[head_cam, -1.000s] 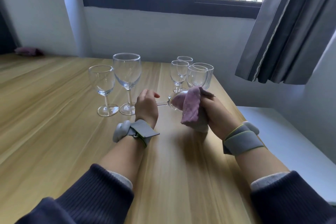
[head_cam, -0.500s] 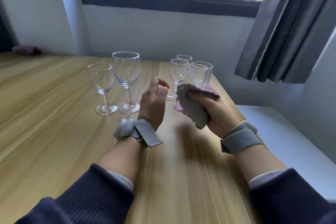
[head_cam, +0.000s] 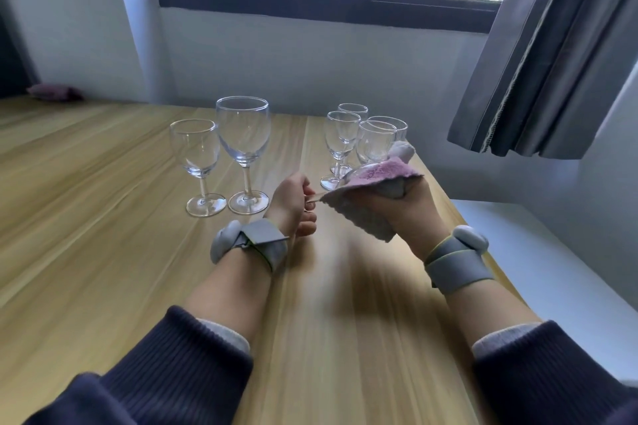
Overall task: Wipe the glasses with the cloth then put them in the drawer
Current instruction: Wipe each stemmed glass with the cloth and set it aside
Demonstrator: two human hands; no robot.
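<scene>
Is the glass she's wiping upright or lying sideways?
Sideways: the held glass lies roughly level, stem pinched by the left hand, bowl wrapped in the cloth by the right hand.

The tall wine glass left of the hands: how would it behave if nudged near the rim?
The tall wine glass would probably tip easily: wide bowl high on a thin stem, small foot. It would likely strike the shorter glass beside it. Clear thin glass, presumably fragile.

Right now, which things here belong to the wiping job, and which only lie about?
Belong to the job:
- held glass, stem pinched by left hand
- cloth gripped in right hand
- six glasses standing on the table

Lying about:
- curtain
- dark pink bundle far left
</scene>
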